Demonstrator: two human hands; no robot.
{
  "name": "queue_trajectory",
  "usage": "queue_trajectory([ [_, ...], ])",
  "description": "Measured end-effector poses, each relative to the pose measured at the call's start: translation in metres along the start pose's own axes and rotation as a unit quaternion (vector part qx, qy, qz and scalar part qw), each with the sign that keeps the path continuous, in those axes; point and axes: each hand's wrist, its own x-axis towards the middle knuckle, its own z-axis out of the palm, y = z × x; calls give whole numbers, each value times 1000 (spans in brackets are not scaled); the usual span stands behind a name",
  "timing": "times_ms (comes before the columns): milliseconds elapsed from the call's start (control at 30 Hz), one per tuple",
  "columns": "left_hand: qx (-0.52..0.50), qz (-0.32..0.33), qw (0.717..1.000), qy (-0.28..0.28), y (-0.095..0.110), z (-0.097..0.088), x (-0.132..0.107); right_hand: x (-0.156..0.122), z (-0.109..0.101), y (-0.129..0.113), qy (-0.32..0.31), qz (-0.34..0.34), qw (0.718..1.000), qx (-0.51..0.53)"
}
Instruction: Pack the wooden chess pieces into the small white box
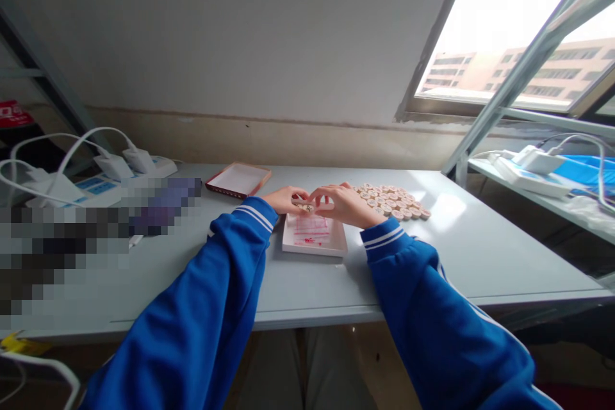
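Note:
Both my hands meet over the far end of a shallow white box (314,240) lined with paper printed in red. My left hand (284,200) and my right hand (342,202) have their fingers curled down onto a few round wooden pieces (307,207) lying at the box's far edge. A flat heap of several more round wooden discs (391,201) lies on the table just right of my right hand. Both arms wear blue sleeves with white cuff stripes.
A red-edged box lid (239,179) lies upturned at the back of the grey table (480,256). White chargers and cables (120,163) sit on power strips at the left. A shelf with a power strip (533,170) stands at the right under the window.

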Motion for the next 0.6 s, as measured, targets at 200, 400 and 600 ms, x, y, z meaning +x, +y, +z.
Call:
queue_trajectory([
  [200, 29, -36, 999, 28, 3, 4, 0, -21, -23, 35, -12, 155, 980, -127],
  [400, 29, -54, 998, 31, 1, 5, 0, -24, -15, 41, -20, 165, 967, -191],
  [600, 19, -39, 999, 28, 0, 6, 1, -18, -10, 39, -17, 167, 968, -188],
])
